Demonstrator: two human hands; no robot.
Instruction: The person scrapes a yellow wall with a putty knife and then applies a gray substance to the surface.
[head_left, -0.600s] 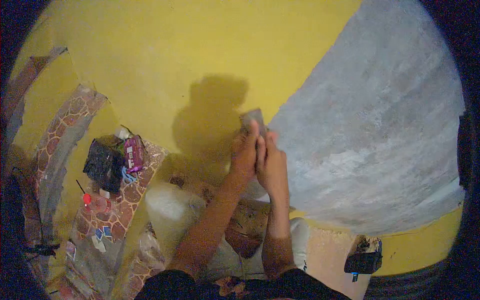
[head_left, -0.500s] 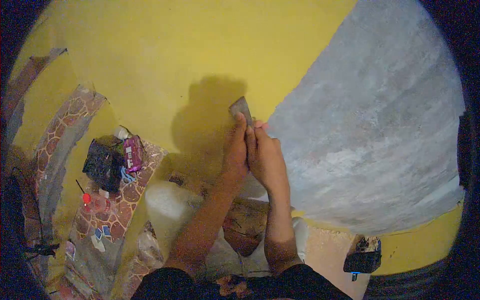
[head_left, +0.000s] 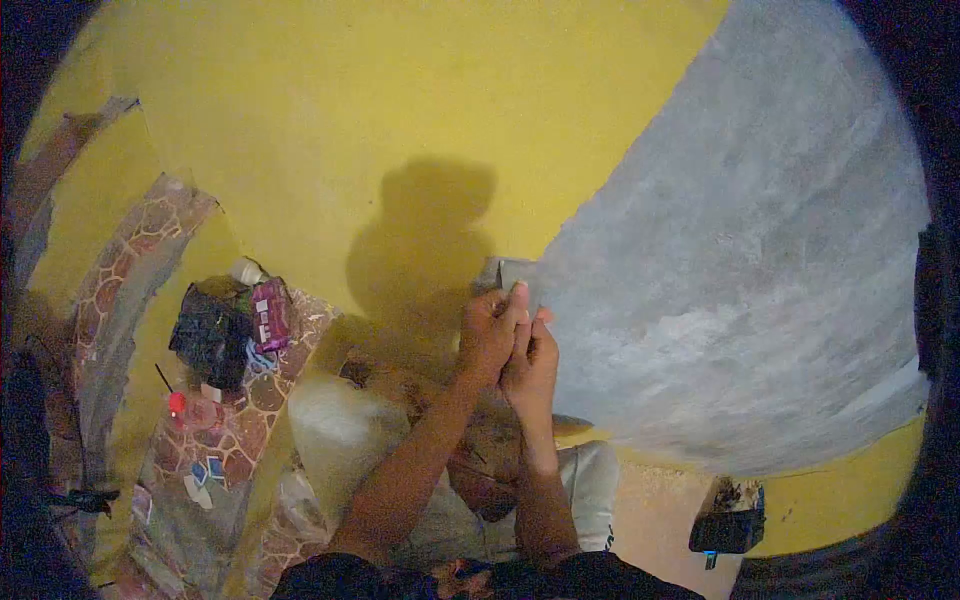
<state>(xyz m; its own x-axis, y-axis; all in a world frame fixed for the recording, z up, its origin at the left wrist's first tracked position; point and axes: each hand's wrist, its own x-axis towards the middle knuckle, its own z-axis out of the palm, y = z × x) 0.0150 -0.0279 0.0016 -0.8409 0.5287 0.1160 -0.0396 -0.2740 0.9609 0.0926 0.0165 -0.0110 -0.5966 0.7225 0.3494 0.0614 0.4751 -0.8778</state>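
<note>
Most of the scraper was buried under the fingers, with only its grey blade showing against the wall where yellow paint met grey plaster. The left hand and right hand were pressed together, both clamped around it.

Head view. The left hand and right hand were pressed together, both gripping a flat grey blade held against the wall, where the yellow paint met a grey plastered patch. Their shadow fell on the yellow area. At left, a stone-patterned ledge carried a black bag, a magenta packet and a red-capped bottle (contents unclear). A black object lay at lower right.
</note>
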